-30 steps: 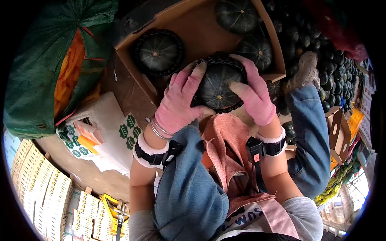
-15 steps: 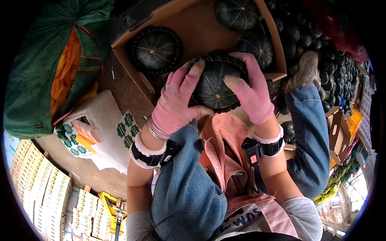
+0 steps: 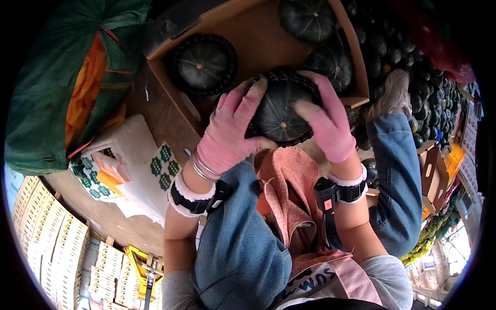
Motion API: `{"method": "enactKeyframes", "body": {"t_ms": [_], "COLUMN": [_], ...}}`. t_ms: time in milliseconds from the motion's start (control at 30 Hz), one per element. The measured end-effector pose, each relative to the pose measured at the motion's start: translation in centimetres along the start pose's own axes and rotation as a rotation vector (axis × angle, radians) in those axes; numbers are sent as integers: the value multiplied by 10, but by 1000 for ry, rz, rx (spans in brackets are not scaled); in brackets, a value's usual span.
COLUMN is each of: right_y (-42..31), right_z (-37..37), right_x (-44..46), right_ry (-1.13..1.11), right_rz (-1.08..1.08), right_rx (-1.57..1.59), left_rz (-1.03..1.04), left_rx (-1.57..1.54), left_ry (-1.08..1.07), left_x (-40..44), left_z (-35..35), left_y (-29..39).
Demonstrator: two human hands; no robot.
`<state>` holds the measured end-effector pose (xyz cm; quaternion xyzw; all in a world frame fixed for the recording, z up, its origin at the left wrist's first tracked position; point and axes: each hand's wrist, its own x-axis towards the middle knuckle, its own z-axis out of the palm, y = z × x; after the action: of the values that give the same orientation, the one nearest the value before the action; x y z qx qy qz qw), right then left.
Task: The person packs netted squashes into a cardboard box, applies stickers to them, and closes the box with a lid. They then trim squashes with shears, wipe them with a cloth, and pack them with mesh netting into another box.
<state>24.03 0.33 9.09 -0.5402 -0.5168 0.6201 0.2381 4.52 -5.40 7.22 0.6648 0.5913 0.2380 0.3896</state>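
Observation:
Between my two pink-gloved hands is a dark green squash [image 3: 281, 114] with a black net sleeve around its edge. My left hand [image 3: 231, 124] is closed on its left side, the thumb below it. From the right, my right hand [image 3: 329, 116] grips it, fingers at the upper side and thumb on top. The squash is over the near edge of an open cardboard box [image 3: 245, 39]. Inside the box, another squash [image 3: 202, 66] in a black net sits at the left. A squash [image 3: 308, 19] and a further squash [image 3: 331, 67] lie on the right side.
A large heap of squashes [image 3: 431, 98] lies at the right, past my shoe [image 3: 395, 90]. Green mesh sacking [image 3: 41, 103] with orange material bulges at the left. Printed paper sheets [image 3: 164, 168] lie below it. Stacked cartons [image 3: 49, 232] stand at lower left, and a cardboard box [image 3: 434, 173] at right.
Both hands keep hold of the netted squash. My right thumb has shifted slightly along its top. The view has moved a little; the box's squashes stay put.

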Motion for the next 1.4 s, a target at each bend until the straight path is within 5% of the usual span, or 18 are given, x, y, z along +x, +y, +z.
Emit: {"method": "enactKeyframes", "body": {"t_ms": [67, 167, 333, 500, 800, 900, 967, 1067, 1333, 1400], "right_y": [2, 15, 15, 20, 19, -24, -35, -44, -32, -20], "right_z": [-5, 0, 9, 8, 8, 28, 26, 26, 1, 0], "right_x": [-4, -19, -20, -16, -19, -35, -33, -25, 76, 98], "right_ry": [25, 202, 262, 259, 249, 169, 153, 171, 34, -9], "right_rz": [41, -469, -464, -549, -545, -189, -258, -378, -516, -611], "right_rx": [292, -453, -890, -990, -1117, -927, -832, -713, -338, -294], "left_rz": [31, 19, 33, 32, 244, 234, 208, 462, 235, 130], "left_rx": [-6, -67, -154, -209, 146, -72, -162, -80, -162, 253], "left_ry": [10, 29, 91, 28, 120, 155, 213, 444, 436, 402], "left_x": [2, 3, 1, 1, 2, 0, -3, 4, 31, 49], "left_z": [0, 0, 1, -1, 14, 13, 2, -1, -34, -29], "left_y": [-1, -1, -12, -18, -33, -21, -6, 5, 2, -33]}}
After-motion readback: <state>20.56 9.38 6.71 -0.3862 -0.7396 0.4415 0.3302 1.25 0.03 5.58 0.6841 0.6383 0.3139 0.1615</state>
